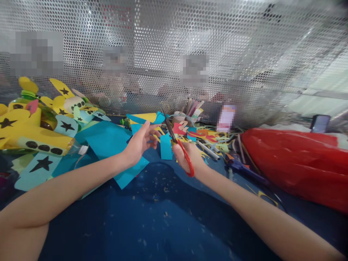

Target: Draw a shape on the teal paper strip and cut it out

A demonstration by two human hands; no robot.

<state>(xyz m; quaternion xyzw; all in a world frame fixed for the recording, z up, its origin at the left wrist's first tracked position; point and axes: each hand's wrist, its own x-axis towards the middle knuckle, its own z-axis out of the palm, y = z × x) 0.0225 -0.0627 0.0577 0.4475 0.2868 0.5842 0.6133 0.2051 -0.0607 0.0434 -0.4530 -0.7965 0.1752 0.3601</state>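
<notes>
My right hand (189, 154) grips a pair of scissors (186, 156) by the red handles, with the dark blades pointing up and away from me. Just to the left, my left hand (141, 141) is held with its fingers apart and slightly bent, and I see nothing in it. Below the fingertips lies a small blue paper rectangle (165, 146). Large blue paper sheets (107, 139) spread under and beside my left wrist. Beyond that hand rests a blue-and-yellow piece (145, 118), near the scissor tips.
Yellow bottle planes with black stars (49, 143) crowd the left side. Paper scraps (209, 136) lie beyond my right hand. A blue glue gun (246, 168) and a red plastic bag (293, 163) are at right. A perforated metal screen (163, 47) rises behind the blue table (136, 224).
</notes>
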